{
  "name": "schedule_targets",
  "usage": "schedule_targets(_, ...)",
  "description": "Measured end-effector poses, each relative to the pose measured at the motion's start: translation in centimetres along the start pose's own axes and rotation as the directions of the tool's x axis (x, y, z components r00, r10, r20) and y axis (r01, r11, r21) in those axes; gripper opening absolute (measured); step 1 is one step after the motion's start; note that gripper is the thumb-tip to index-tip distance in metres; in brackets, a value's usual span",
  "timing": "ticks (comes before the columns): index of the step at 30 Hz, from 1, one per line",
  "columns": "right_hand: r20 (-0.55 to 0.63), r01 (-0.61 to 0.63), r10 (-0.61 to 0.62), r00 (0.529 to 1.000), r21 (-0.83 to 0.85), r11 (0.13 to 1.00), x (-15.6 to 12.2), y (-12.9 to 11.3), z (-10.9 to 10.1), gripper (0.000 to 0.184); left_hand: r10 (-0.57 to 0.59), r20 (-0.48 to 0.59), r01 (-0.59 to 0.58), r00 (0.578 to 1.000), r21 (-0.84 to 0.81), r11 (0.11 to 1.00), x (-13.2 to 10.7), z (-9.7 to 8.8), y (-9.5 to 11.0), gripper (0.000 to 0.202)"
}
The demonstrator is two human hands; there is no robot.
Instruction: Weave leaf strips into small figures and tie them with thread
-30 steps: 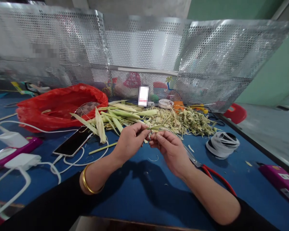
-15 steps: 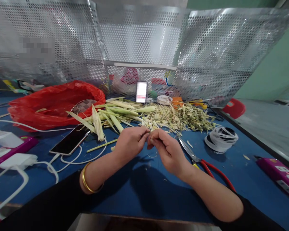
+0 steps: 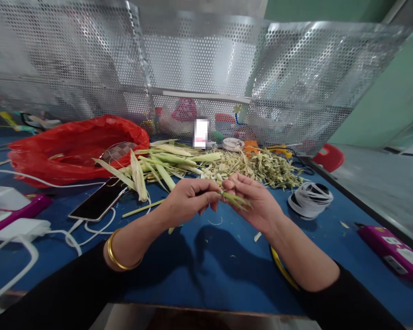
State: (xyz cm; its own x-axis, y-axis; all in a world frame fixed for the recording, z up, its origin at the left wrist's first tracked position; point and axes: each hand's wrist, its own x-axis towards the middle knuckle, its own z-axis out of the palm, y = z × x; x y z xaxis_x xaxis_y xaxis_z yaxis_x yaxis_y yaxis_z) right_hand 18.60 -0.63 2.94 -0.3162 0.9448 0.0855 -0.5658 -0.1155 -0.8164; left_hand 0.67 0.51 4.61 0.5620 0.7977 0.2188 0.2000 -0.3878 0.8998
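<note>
My left hand (image 3: 189, 201) and my right hand (image 3: 256, 204) meet above the blue table (image 3: 206, 266), both pinched on a thin green leaf strip (image 3: 237, 199). The strip runs from the left fingertips across my right palm, its free end pointing right. A gold bangle (image 3: 116, 256) sits on my left wrist. Just behind the hands lie a bundle of long pale green leaves (image 3: 165, 165) and a heap of shredded leaf scraps (image 3: 258, 167).
A red plastic bag (image 3: 72, 146) lies at the back left, beside a phone (image 3: 98, 201) on a white cable. A roll of white band (image 3: 309, 199) and a purple box (image 3: 392, 252) lie right. A perforated metal screen (image 3: 206, 68) closes the back.
My hands have lifted slightly and drawn apart, pulling the leaf strip out across my right palm. The red-handled scissors seen earlier are now hidden under my right forearm.
</note>
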Motion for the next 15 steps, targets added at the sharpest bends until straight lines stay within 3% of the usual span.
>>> schedule_targets(3,-0.036,0.022,-0.021,0.999,0.043,0.999,0.3,1.2,0.3,0.011,-0.05,-0.17,0.032,0.984,-0.109,0.994,0.2,0.3,-0.2,0.02)
schedule_targets(6,-0.08,0.097,-0.094,0.992,0.038,0.995,0.2,2.3,1.1,0.007,-0.085,-0.286,0.056,0.955,-0.108,0.993,0.3,0.5,-0.3,0.018)
schedule_targets(11,-0.168,0.226,-0.245,0.955,-0.125,0.966,-0.5,3.2,2.1,0.01,-0.081,-0.393,0.097,0.916,0.022,0.995,0.2,1.0,-0.4,0.015)
schedule_targets(15,-0.201,0.212,-0.243,0.949,-0.166,0.963,-0.6,3.4,2.2,0.013,-0.019,-0.433,0.098,0.901,0.161,0.982,0.2,1.4,-0.5,0.014)
